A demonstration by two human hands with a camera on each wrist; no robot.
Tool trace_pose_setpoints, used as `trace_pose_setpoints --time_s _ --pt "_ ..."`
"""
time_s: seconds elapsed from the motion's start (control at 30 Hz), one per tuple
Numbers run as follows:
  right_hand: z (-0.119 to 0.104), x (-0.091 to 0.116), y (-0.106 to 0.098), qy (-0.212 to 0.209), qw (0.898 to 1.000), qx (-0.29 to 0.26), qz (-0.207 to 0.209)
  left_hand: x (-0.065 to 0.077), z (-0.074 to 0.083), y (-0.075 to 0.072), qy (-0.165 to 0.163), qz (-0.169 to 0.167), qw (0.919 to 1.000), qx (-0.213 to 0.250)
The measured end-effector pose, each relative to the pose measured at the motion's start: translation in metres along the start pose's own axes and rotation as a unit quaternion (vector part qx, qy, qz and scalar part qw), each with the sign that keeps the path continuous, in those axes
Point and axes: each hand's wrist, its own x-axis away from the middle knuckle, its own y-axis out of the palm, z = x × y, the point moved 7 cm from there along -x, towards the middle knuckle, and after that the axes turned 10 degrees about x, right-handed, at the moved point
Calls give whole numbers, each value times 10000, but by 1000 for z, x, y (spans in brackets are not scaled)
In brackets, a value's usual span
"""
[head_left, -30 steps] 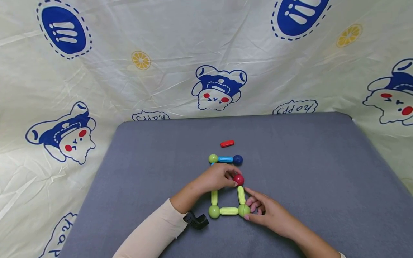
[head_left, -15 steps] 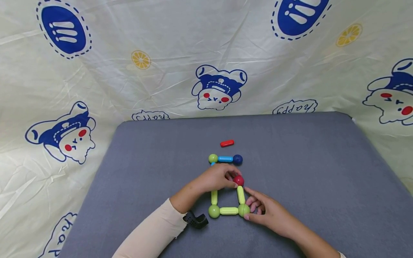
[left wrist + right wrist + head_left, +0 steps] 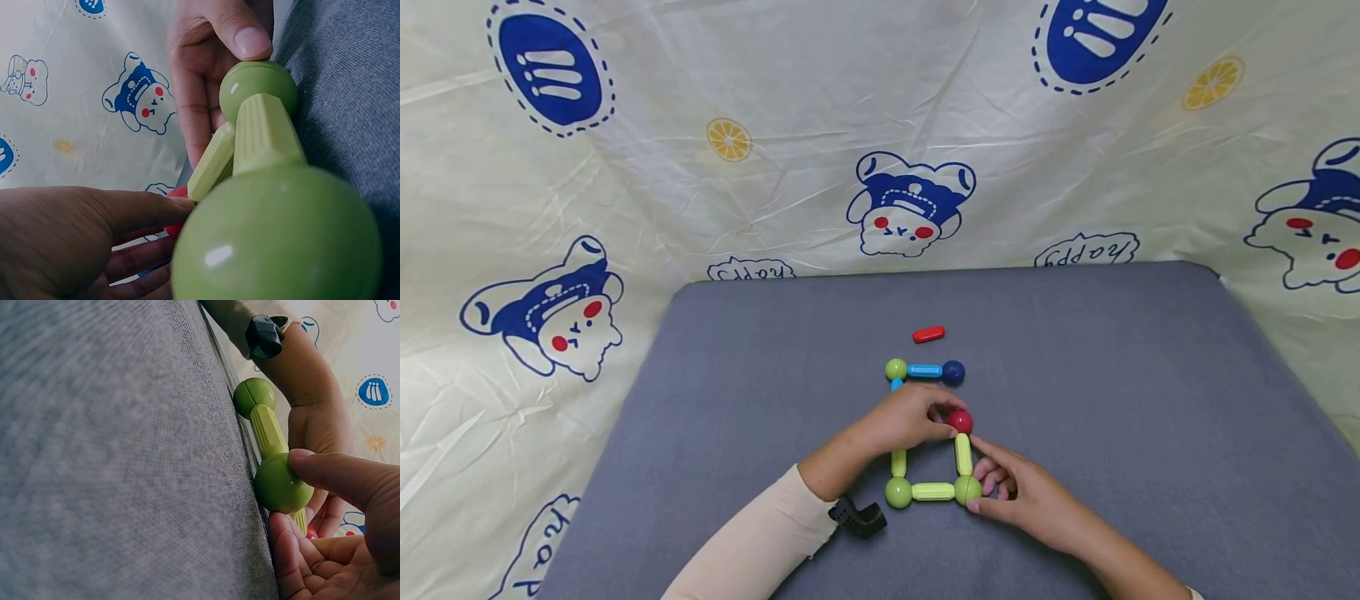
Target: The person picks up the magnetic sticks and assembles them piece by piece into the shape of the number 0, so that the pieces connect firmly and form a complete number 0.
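My left hand (image 3: 906, 417) pinches a red ball (image 3: 960, 421) between thumb and fingers. The ball meets the far end of a yellow-green magnetic rod (image 3: 963, 455). At that rod's near end my right hand (image 3: 1026, 496) holds a green ball (image 3: 282, 484) between thumb and fingertips, its index finger reaching toward the red ball. Another yellow-green rod (image 3: 933, 492) joins this ball to a second green ball (image 3: 898, 492) on the left. From there a rod (image 3: 898, 462) runs away under my left hand, which hides part of the frame.
Beyond my left hand, a green ball (image 3: 896, 369), a blue rod (image 3: 924, 370) and a dark blue ball (image 3: 953, 372) form a row. Farther back a red rod (image 3: 928, 334) lies loose on the grey table (image 3: 1075, 358). A printed cloth (image 3: 805, 200) hangs behind.
My left hand has shifted slightly right and nearer with the red ball, and the rod below it stands straighter. The right hand keeps its place.
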Motion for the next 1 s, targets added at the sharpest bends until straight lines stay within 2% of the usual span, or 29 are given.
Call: trace_pose_setpoints --time_s 0.23,0.47,0.63,0.73,0.87,1.0 --pt "-1 1 -1 -86 9999 43 40 1 4 0 33 50 9999 -122" --pt "0 0 -1 -12 10000 93 35 1 5 -7 -121 37 9998 154" --pt "0 0 1 51 10000 55 -15 3 3 -28 -41 598 9970 498" --pt "0 0 2 108 9999 -4 -53 2 -2 -42 14 1002 9916 817" --pt "-1 0 2 66 10000 -5 -14 -2 -11 -60 -74 1493 9823 1127" --pt "-1 0 1 53 10000 -18 25 -12 -20 -75 -195 1808 9773 1087"
